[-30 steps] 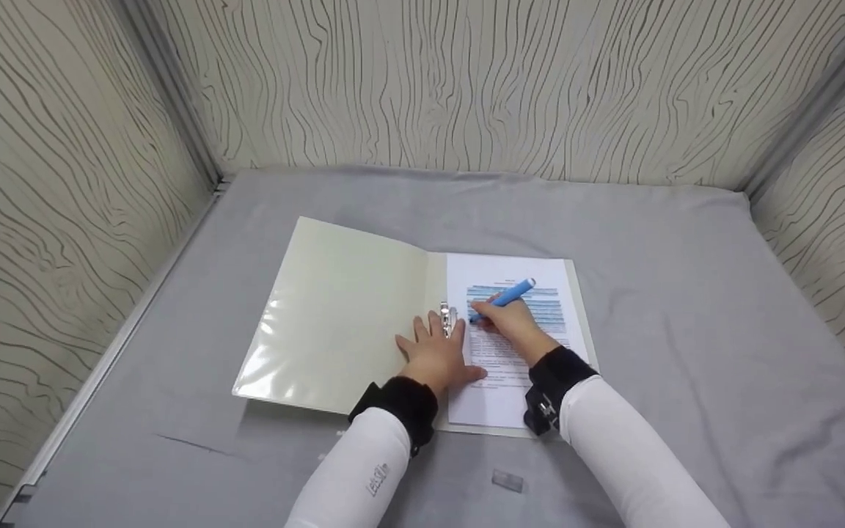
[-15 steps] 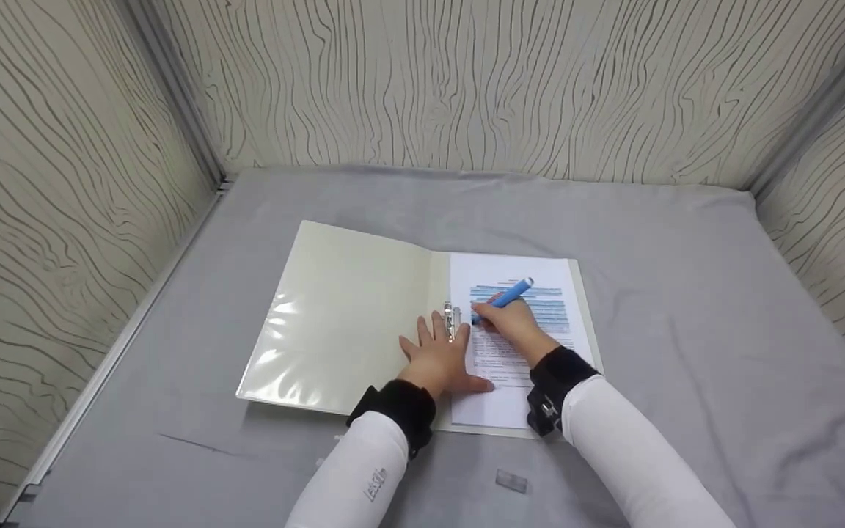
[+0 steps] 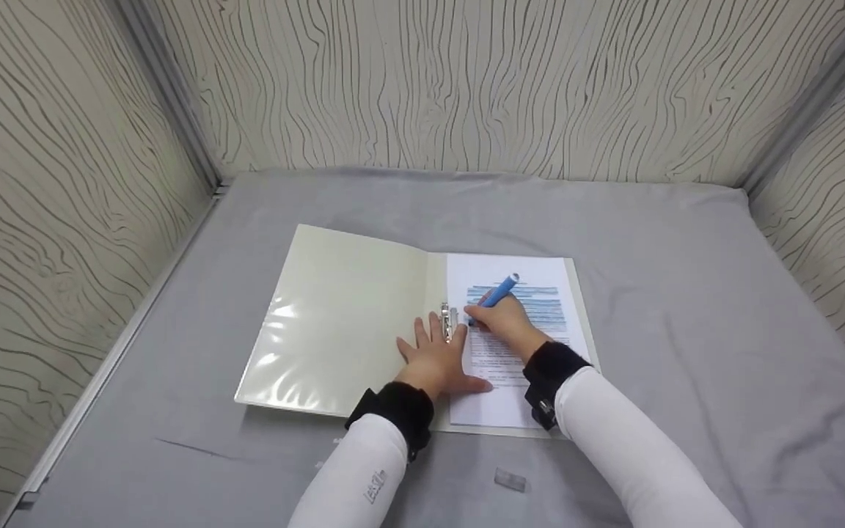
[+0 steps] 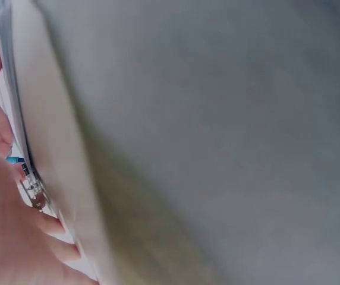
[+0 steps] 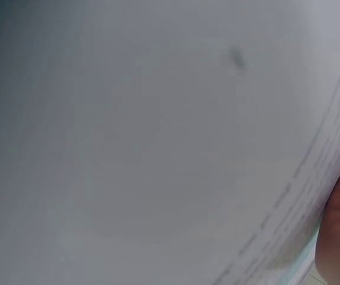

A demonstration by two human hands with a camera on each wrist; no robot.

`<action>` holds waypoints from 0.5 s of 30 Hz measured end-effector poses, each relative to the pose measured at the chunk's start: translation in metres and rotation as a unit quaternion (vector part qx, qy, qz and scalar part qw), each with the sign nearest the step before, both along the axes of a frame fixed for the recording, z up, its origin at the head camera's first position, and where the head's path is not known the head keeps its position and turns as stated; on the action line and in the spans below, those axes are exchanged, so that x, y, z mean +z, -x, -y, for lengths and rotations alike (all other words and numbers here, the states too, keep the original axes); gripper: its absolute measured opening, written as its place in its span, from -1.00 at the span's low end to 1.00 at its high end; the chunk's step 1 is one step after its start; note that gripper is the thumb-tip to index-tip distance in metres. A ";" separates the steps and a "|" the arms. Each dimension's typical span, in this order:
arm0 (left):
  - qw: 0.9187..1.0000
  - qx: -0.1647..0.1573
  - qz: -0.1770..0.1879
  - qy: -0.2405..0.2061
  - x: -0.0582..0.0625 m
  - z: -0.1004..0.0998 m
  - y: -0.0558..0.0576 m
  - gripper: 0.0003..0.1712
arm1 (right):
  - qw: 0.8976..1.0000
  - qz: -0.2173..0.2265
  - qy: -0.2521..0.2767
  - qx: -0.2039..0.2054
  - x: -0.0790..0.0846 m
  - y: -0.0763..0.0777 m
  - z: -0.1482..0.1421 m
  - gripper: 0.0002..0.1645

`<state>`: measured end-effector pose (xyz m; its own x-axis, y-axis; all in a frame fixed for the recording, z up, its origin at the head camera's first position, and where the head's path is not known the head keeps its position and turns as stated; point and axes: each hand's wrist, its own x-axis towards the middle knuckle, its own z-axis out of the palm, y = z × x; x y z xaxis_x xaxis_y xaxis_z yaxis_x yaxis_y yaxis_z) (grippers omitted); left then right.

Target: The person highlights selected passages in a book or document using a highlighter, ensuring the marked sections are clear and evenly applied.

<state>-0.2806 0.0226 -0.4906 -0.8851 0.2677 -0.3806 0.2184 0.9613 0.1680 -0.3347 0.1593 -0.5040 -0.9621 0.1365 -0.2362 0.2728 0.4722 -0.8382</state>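
In the head view my right hand [image 3: 505, 320] pinches a blue highlighter [image 3: 499, 291], its tip down at the left edge of the text. The printed sheet [image 3: 496, 408] lies in the right half of an open white folder [image 3: 349, 308]; blue stripes cover its upper lines. My left hand [image 3: 439, 363] rests with fingers spread over the folder's spine, thumb on the sheet, fingertips beside the metal clip [image 3: 447, 320]. The left wrist view shows the left palm [image 4: 9, 231] by the clip and the highlighter's blue tip [image 4: 15, 160]. The right hand [image 5: 339, 237] appears at the right wrist view's edge.
A small clear grey piece [image 3: 510, 480] lies on the grey cloth [image 3: 686, 308] in front of the folder. Wood-grain patterned panels [image 3: 422, 88] stand behind and at both sides. A metal edge strip [image 3: 114, 352] runs along the table's left side.
The right hand has shifted slightly left, and the highlighter stands a little steeper, its tip near the left margin. The left hand's thumb has slid slightly down the sheet.
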 end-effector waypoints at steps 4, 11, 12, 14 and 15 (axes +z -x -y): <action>1.000 0.001 0.001 0.002 0.000 0.002 -0.001 0.21 | 1.000 0.005 0.003 0.004 -0.001 0.001 0.002 -0.74; 1.000 0.003 -0.001 -0.001 -0.001 0.002 -0.001 0.21 | 1.000 0.015 0.004 -0.001 0.000 0.002 0.000 -0.72; 1.000 0.002 -0.001 -0.002 -0.001 0.001 0.000 0.22 | 1.000 0.016 0.006 -0.005 0.000 0.001 0.000 -0.72; 1.000 0.001 -0.003 -0.001 -0.001 0.000 0.000 0.22 | 1.000 0.018 0.006 -0.007 0.001 0.001 -0.003 -0.72; 1.000 0.001 -0.004 -0.002 0.000 0.000 -0.001 0.22 | 1.000 0.019 0.006 -0.008 0.001 0.000 -0.003 -0.72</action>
<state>-0.2800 0.0228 -0.4910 -0.8886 0.2681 -0.3721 0.2188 0.9609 0.1697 -0.3349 0.1628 -0.5028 -0.9504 0.1482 -0.2734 0.3110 0.4580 -0.8328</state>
